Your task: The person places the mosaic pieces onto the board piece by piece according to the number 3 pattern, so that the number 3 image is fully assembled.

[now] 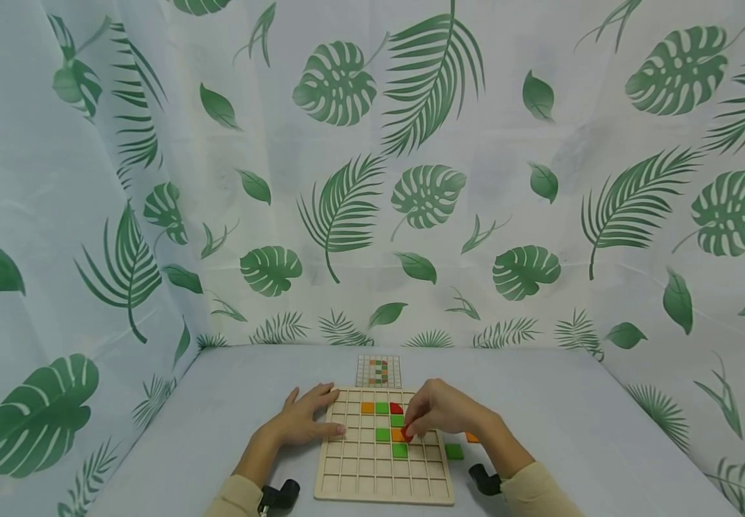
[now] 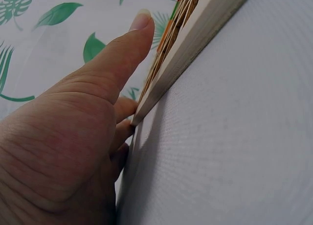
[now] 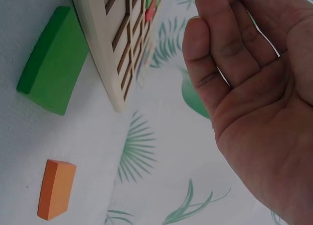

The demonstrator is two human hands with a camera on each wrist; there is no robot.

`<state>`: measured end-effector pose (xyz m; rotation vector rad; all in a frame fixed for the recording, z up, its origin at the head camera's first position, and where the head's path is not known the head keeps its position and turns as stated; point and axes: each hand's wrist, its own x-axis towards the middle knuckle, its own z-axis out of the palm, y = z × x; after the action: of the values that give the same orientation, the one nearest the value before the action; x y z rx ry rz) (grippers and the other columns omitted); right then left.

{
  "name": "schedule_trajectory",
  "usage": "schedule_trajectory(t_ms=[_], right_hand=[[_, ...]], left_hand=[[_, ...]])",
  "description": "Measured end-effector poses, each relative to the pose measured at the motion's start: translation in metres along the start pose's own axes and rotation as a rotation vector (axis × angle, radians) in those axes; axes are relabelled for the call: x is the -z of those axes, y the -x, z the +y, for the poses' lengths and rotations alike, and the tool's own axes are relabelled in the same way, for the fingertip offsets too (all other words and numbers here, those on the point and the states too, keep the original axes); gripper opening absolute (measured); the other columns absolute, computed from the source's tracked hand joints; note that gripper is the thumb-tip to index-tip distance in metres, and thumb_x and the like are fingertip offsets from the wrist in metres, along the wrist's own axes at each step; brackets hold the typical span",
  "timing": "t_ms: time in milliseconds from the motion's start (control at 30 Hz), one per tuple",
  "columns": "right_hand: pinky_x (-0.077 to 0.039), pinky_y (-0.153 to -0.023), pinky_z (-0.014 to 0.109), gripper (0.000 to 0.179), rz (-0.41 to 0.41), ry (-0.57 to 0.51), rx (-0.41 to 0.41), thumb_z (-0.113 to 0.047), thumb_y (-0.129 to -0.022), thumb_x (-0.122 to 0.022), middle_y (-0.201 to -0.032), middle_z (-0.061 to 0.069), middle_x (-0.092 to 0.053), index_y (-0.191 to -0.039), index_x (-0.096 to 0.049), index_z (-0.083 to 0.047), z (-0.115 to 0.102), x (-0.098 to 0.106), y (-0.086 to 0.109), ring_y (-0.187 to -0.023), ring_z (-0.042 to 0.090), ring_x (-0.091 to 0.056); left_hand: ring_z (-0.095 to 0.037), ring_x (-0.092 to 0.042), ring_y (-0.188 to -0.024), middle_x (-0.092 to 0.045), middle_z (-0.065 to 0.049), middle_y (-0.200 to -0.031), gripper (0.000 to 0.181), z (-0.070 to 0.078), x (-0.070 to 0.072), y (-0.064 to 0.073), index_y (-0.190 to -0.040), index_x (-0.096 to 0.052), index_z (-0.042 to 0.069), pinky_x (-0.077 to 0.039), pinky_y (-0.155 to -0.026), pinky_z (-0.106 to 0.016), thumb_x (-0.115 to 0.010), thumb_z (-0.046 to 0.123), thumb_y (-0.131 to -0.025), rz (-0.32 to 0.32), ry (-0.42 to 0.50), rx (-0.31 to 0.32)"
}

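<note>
Fingers extended at the left edge of the wooden grid board (image 1: 350,488), lower centre of the frame, thumb over its rim, for the left hand (image 1: 301,421); for the right hand (image 1: 443,408), arched with wrist toward lower right, pinched on a red piece (image 1: 406,432) over the board, beside an orange tile (image 1: 397,435). Apparently at the placing step; next, align with a cell, press flat, release.

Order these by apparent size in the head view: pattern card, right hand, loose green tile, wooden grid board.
1. Wooden grid board
2. Right hand
3. Pattern card
4. Loose green tile
</note>
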<state>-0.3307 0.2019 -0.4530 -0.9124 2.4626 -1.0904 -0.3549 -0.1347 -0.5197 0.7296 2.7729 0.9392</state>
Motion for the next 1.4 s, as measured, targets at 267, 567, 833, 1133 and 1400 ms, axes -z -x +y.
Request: schedule_trajectory(t_ms=[267, 567, 833, 1133, 1400], right_hand=[[-0.058, -0.061, 0.022, 0.008, -0.016, -0.008, -0.02, -0.009, -0.086, -0.085, -0.08, -0.002, -0.079, -0.086, -0.084, -0.016, -0.001, -0.005, -0.002, -0.064, 0.012, -0.069], [-0.06, -0.062, 0.025, 0.008, -0.069, -0.044, -0.011, -0.007, -0.085, -0.085, -0.08, 0.001, -0.079, -0.085, -0.084, -0.015, -0.004, -0.009, -0.003, -0.065, 0.012, -0.069], [-0.056, -0.057, 0.021, 0.005, -0.125, -0.049, 0.019, -0.008, -0.085, -0.086, -0.075, 0.001, -0.079, -0.084, -0.084, -0.012, -0.004, -0.014, -0.004, -0.06, 0.012, -0.068], [-0.058, -0.057, 0.022, 0.004, -0.147, -0.05, 0.024, -0.007, -0.083, -0.087, -0.075, 0.002, -0.079, -0.084, -0.084, -0.009, -0.005, -0.019, -0.004, -0.06, 0.008, -0.068], [-0.065, -0.062, 0.039, 0.003, -0.158, -0.057, 0.031, -0.005, -0.083, -0.086, -0.076, 0.003, -0.079, -0.084, -0.083, -0.007, -0.007, -0.02, -0.004, -0.063, 0.015, -0.073]], left_hand=[[-0.038, -0.025, -0.159, -0.033, -0.014, -0.169, 0.091, 0.0, 0.0, 0.0, -0.159, -0.043, 0.008, 0.005, -0.126, -0.07, -0.074, 0.059, -0.09, 0.0, -0.003, -0.003], [-0.038, -0.025, -0.159, -0.033, -0.015, -0.169, 0.091, -0.001, 0.001, -0.001, -0.159, -0.043, 0.008, 0.005, -0.126, -0.071, -0.073, 0.059, -0.09, 0.0, -0.006, -0.008], [-0.037, -0.025, -0.159, -0.033, -0.014, -0.169, 0.091, -0.002, 0.0, -0.001, -0.159, -0.043, 0.009, 0.004, -0.126, -0.071, -0.073, 0.061, -0.09, -0.011, -0.008, 0.004], [-0.037, -0.026, -0.159, -0.034, -0.013, -0.169, 0.091, -0.001, -0.001, -0.001, -0.159, -0.044, 0.01, 0.004, -0.126, -0.071, -0.073, 0.062, -0.089, 0.0, -0.013, 0.003], [-0.037, -0.026, -0.159, -0.035, -0.012, -0.169, 0.091, 0.002, -0.001, 0.001, -0.159, -0.044, 0.01, 0.003, -0.127, -0.07, -0.073, 0.062, -0.089, 0.009, -0.021, 0.013]])
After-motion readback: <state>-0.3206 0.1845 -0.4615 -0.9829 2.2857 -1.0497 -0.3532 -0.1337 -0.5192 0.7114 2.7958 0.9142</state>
